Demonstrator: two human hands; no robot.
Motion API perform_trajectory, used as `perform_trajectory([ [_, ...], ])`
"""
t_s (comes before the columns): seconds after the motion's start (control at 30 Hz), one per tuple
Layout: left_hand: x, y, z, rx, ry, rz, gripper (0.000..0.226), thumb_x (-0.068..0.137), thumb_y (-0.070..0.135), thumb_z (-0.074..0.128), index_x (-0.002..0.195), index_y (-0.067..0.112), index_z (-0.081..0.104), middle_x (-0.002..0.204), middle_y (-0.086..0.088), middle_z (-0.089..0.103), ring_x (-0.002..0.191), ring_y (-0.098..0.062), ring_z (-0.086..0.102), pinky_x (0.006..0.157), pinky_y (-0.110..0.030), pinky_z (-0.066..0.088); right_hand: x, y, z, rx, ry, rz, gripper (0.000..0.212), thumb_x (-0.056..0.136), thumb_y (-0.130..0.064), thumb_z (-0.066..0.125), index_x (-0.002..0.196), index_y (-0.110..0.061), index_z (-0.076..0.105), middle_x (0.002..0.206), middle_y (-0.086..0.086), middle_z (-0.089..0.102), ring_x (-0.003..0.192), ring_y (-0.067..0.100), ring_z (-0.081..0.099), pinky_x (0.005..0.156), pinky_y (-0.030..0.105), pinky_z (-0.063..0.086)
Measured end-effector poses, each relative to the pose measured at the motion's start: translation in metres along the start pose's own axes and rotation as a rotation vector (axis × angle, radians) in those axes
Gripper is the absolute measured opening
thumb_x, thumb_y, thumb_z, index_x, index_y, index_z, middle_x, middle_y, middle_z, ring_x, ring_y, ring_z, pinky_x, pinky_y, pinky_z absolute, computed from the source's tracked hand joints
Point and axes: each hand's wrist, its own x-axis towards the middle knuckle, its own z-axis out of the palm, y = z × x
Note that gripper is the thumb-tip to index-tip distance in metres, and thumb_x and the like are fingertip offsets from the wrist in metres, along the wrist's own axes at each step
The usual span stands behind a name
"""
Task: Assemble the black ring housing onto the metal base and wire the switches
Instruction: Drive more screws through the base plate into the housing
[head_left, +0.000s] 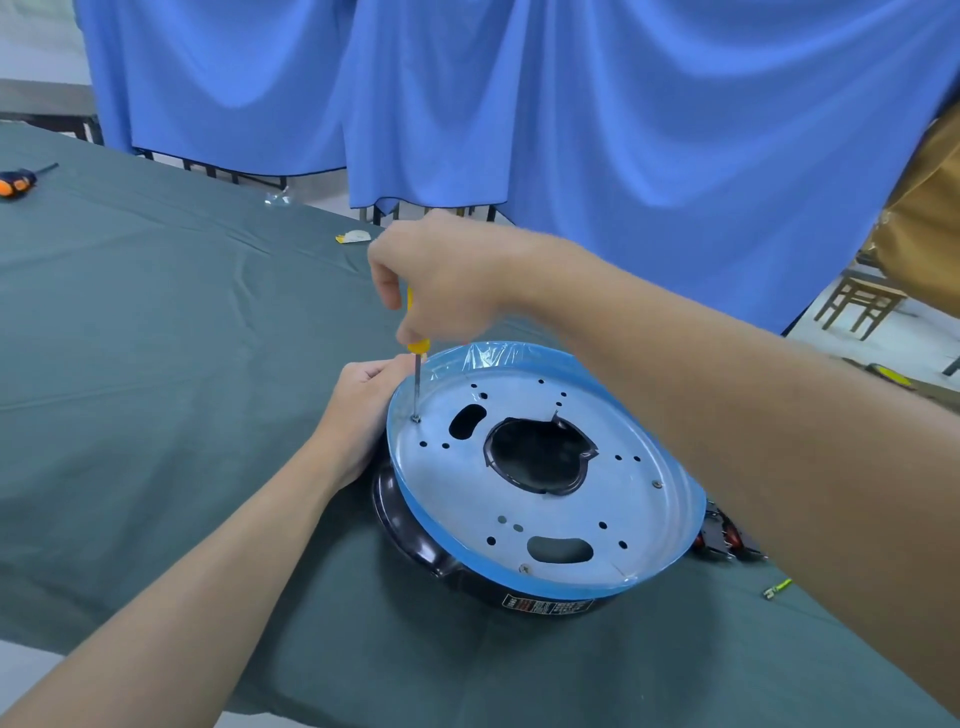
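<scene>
A round metal base (561, 499) with a blue-film rim lies on top of the black ring housing (410, 535) on the green cloth. My right hand (441, 275) grips a yellow-handled screwdriver (415, 364) held upright, its tip on a screw (415, 418) at the base's far left. My left hand (363, 410) grips the left edge of the base and housing, steadying them. Two more screws sit in the plate at the right (657, 484) and at the front (524, 569). Red and black switch parts (722, 540) peek out at the right, partly hidden by my right forearm.
An orange-and-black screwdriver (18, 182) lies at the far left of the table (156, 364). A small white-yellow item (353, 237) and a clear bag (276, 198) sit near the far edge. A green-tipped connector (777, 588) lies at the right. Blue drapes (519, 104) hang behind; a wooden stool (860, 306) stands at right.
</scene>
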Motion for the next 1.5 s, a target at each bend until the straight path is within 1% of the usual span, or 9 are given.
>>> perform_trajectory([
  [0.13, -0.001, 0.0, 0.0, -0.002, -0.012, 0.015, 0.059, 0.074, 0.044, 0.07, 0.058, -0.001, 0.036, 0.059, -0.006, 0.038, 0.052, -0.02, 0.036, 0.051, -0.027, 0.034, 0.007, -0.004, 0.013, -0.046, 0.168, 0.099, 0.038, 0.094, -0.03, 0.052, 0.068, -0.017, 0.029, 0.08, 0.005, 0.044, 0.085, 0.031, 0.053, 0.066, 0.036, 0.043],
  [0.3, 0.0, -0.001, -0.001, 0.0, 0.002, 0.02, 0.063, 0.077, 0.043, 0.068, 0.06, -0.004, 0.029, 0.065, -0.011, 0.029, 0.06, -0.027, 0.026, 0.053, -0.03, 0.027, 0.005, -0.001, -0.005, 0.043, -0.049, 0.02, 0.023, 0.089, -0.024, 0.055, 0.104, -0.007, 0.058, 0.1, 0.012, 0.064, 0.067, 0.025, 0.065, 0.054, 0.029, 0.047],
  [0.43, 0.003, -0.003, -0.001, 0.023, 0.012, 0.023, 0.058, 0.083, 0.037, 0.068, 0.06, 0.014, 0.021, 0.053, 0.0, 0.027, 0.051, -0.019, 0.025, 0.049, -0.028, 0.025, 0.004, 0.003, 0.012, -0.007, 0.181, 0.06, 0.02, 0.091, -0.029, 0.052, 0.08, -0.017, 0.04, 0.088, 0.006, 0.051, 0.095, 0.031, 0.054, 0.07, 0.04, 0.047],
  [0.57, 0.004, -0.004, -0.001, 0.009, 0.011, 0.027, 0.054, 0.086, 0.032, 0.065, 0.062, 0.013, 0.021, 0.057, -0.002, 0.026, 0.057, -0.022, 0.02, 0.051, -0.029, 0.024, -0.005, 0.008, 0.002, 0.118, 0.013, 0.03, 0.027, 0.088, -0.034, 0.058, 0.106, -0.017, 0.046, 0.092, -0.001, 0.054, 0.092, 0.029, 0.061, 0.074, 0.04, 0.051],
  [0.77, 0.004, -0.004, -0.001, 0.037, 0.015, 0.022, 0.055, 0.089, 0.031, 0.064, 0.055, 0.006, 0.028, 0.053, 0.0, 0.031, 0.051, -0.018, 0.028, 0.049, -0.026, 0.027, -0.003, 0.003, 0.017, -0.038, 0.207, -0.026, 0.024, 0.098, -0.035, 0.05, 0.103, -0.013, 0.042, 0.105, 0.008, 0.048, 0.103, 0.033, 0.05, 0.082, 0.041, 0.044],
  [1.13, 0.004, -0.005, 0.0, 0.027, 0.012, 0.019, 0.056, 0.093, 0.027, 0.062, 0.044, 0.019, 0.036, 0.046, 0.005, 0.038, 0.042, -0.014, 0.034, 0.045, -0.018, 0.032, -0.007, 0.002, 0.018, -0.125, 0.164, -0.008, 0.027, 0.097, -0.032, 0.048, 0.114, -0.012, 0.043, 0.098, 0.002, 0.038, 0.09, 0.029, 0.047, 0.068, 0.037, 0.035],
  [1.27, 0.002, 0.0, -0.001, -0.004, -0.003, 0.012, 0.053, 0.082, 0.032, 0.065, 0.061, 0.0, 0.028, 0.066, -0.009, 0.027, 0.067, -0.03, 0.019, 0.057, -0.032, 0.024, -0.011, 0.005, -0.003, 0.125, 0.028, -0.107, 0.024, 0.089, -0.016, 0.052, 0.111, -0.019, 0.041, 0.098, 0.0, 0.052, 0.086, 0.024, 0.054, 0.067, 0.035, 0.044],
  [1.4, 0.002, -0.001, -0.002, 0.001, -0.003, 0.009, 0.05, 0.082, 0.034, 0.063, 0.063, 0.008, 0.025, 0.067, -0.008, 0.028, 0.069, -0.031, 0.019, 0.06, -0.035, 0.025, -0.005, -0.002, 0.012, -0.101, 0.258, -0.043, 0.018, 0.099, -0.032, 0.045, 0.106, -0.016, 0.046, 0.094, 0.004, 0.046, 0.088, 0.029, 0.049, 0.07, 0.039, 0.043],
  [1.5, 0.0, -0.002, -0.002, -0.002, -0.003, 0.013, 0.054, 0.082, 0.036, 0.066, 0.062, 0.008, 0.025, 0.062, -0.006, 0.028, 0.06, -0.024, 0.023, 0.056, -0.032, 0.025, -0.005, 0.0, 0.009, -0.037, 0.102, 0.006, 0.032, 0.096, -0.043, 0.046, 0.113, -0.016, 0.043, 0.099, 0.001, 0.049, 0.089, 0.028, 0.05, 0.07, 0.038, 0.04],
])
